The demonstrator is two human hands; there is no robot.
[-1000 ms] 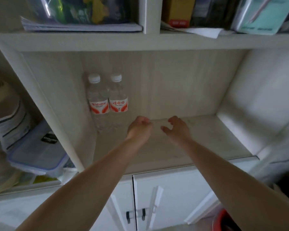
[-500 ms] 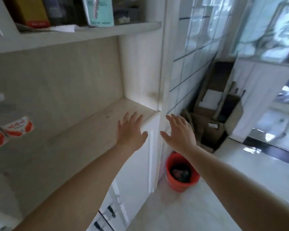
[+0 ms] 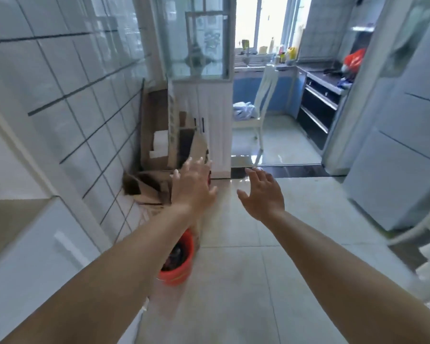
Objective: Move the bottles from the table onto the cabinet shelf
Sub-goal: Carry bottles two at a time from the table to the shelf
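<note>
Pale glossy floor tiles (image 3: 246, 281) fill the room ahead of me, running on to a kitchen doorway. Of the task's things I see only the corner of the white cabinet (image 3: 35, 244) with its beige shelf surface (image 3: 3, 219) at the left edge; no bottle and no table show in my view. My left hand (image 3: 193, 186) is raised in front of me, fingers spread and nearly straight, holding nothing. My right hand (image 3: 263, 194) is held just beside it, apart from it, fingers loose and slightly bent, likewise holding nothing. Below my left forearm stands a round orange plastic bucket (image 3: 179, 266) with something dark inside. Beyond it, flattened brown cardboard boxes (image 3: 159, 145) lean against the white tiled wall (image 3: 60, 83). Further off, a white wooden chair (image 3: 261, 108) stands in the kitchen with pale bags on its seat, near a black oven front (image 3: 315, 112). At the right, a grey-blue panelled surface (image 3: 407, 145), blurred
</note>
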